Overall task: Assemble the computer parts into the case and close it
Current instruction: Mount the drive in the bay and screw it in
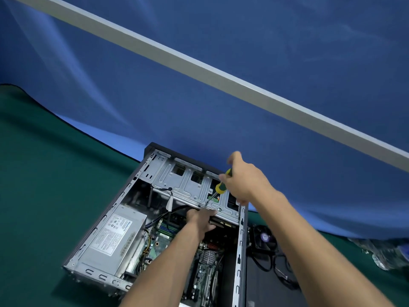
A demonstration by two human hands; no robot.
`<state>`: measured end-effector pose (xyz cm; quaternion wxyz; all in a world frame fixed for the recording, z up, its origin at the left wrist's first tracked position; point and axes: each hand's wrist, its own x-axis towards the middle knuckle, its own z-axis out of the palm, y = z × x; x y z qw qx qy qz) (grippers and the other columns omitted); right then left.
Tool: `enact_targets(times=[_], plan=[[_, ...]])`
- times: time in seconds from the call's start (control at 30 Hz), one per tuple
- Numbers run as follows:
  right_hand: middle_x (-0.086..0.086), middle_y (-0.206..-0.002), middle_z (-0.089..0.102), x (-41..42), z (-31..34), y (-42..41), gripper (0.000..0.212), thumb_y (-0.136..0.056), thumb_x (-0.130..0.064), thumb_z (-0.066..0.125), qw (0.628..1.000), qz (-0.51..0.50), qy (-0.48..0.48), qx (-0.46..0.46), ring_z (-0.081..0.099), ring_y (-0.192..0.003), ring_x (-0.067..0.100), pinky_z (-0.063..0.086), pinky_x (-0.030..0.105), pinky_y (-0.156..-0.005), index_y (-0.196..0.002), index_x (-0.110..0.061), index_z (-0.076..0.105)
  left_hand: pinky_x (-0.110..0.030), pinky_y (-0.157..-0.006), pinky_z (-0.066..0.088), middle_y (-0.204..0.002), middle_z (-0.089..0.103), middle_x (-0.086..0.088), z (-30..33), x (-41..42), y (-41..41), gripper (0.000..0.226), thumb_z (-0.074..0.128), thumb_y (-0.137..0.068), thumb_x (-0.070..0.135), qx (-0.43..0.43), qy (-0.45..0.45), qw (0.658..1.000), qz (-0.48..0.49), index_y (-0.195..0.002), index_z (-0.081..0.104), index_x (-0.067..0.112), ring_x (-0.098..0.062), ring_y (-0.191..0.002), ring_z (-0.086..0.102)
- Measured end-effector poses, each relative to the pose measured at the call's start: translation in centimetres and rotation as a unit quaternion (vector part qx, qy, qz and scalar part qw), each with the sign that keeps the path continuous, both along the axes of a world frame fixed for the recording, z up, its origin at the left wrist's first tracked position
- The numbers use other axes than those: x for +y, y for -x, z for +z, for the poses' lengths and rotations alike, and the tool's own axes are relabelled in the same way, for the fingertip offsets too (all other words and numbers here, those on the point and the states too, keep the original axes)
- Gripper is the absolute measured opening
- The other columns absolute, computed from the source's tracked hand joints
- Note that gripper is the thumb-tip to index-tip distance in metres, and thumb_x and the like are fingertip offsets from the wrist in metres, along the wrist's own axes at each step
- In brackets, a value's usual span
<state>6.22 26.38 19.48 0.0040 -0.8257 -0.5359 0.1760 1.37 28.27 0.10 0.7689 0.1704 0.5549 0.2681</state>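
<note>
The open computer case (pixel 241 238) lies on its side on the green mat, its motherboard (pixel 205 271) and grey power supply (pixel 112 238) showing inside. A silver drive cage (pixel 183 185) spans the far end. My right hand (pixel 241 180) grips a yellow-and-green screwdriver (pixel 220 187), whose tip touches a screw spot on the cage's near edge. My left hand (pixel 201 220) reaches under that edge, its fingers curled round the cage's rim; what lies beneath it is hidden.
A black cooler fan (pixel 263 237) with its cable lies on a dark panel (pixel 265 284) right of the case. Clear plastic bags (pixel 385 253) sit at the far right. Blue cloth (pixel 199 107) hangs behind, crossed by a grey bar (pixel 221 78). Green mat (pixel 44 185) stretches left.
</note>
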Motion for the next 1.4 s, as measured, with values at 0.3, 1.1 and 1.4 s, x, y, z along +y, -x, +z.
enact_targets(times=[0.3, 1.1, 1.4], plan=[[0.011, -0.100, 0.062, 0.6, -0.6, 1.0, 0.035, -0.100, -0.030, 0.038, 0.996, -0.049, -0.051, -0.059, 0.051, -0.077, 0.030, 0.038, 0.032, -0.054, -0.126, -0.007, 0.030, -0.032, -0.066, 0.057, -0.099, 0.061, -0.018, -0.8, 0.1, -0.2, 0.052, 0.073, -0.080, 0.002, -0.001, -0.014, 1.000, 0.010, -0.123, 0.048, -0.011, -0.019, -0.051, 0.052], [0.014, -0.108, 0.057, 1.5, 0.1, 1.6, 0.027, -0.096, -0.023, 0.044, 0.999, -0.041, 0.008, 0.024, 0.062, -0.092, 0.036, 0.052, 0.043, -0.081, -0.116, -0.009, 0.034, -0.029, -0.056, 0.057, -0.079, 0.057, -0.013, -0.9, 0.1, -0.1, 0.065, 0.076, -0.076, 0.003, -0.026, -0.022, 0.999, 0.015, -0.130, 0.042, -0.011, -0.023, -0.070, 0.061], [0.010, -0.095, 0.059, 2.2, -0.5, 0.8, 0.017, -0.093, -0.020, 0.048, 0.997, -0.071, -0.014, -0.025, 0.057, -0.085, 0.030, 0.043, 0.030, -0.063, -0.101, -0.008, 0.041, -0.023, -0.050, 0.054, -0.116, 0.057, -0.026, -1.0, -0.2, 0.0, 0.066, 0.078, -0.076, 0.008, -0.014, -0.038, 0.999, 0.001, -0.129, 0.043, -0.011, -0.025, -0.073, 0.065]])
